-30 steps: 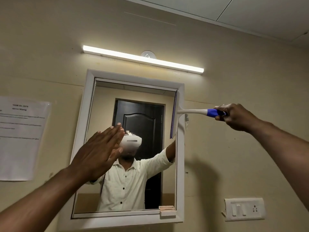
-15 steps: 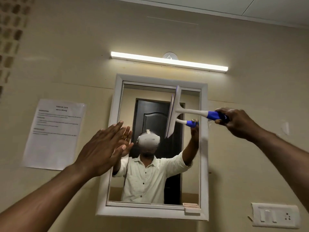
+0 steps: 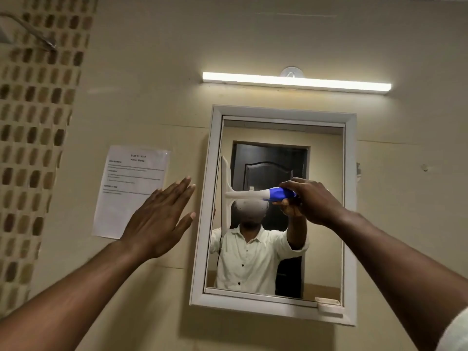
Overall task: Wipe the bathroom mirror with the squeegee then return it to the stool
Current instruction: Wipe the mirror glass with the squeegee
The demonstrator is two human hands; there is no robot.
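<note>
Right hand [image 3: 312, 201] grips the blue end of a white squeegee [image 3: 243, 194], its upright blade set against the glass by the left edge of the white-framed mirror [image 3: 350, 198]. Left hand [image 3: 159, 221], flat with fingers extended, is raised just left of the mirror, overlapping a printed notice [image 3: 129, 183].

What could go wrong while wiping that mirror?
The squeegee blade stands by the mirror frame's left side, so it might bump the frame and skip. The right hand holds only the handle's far end, so the blade could wobble and leave streaks. The open left hand, near the glass, could smudge it.
</note>
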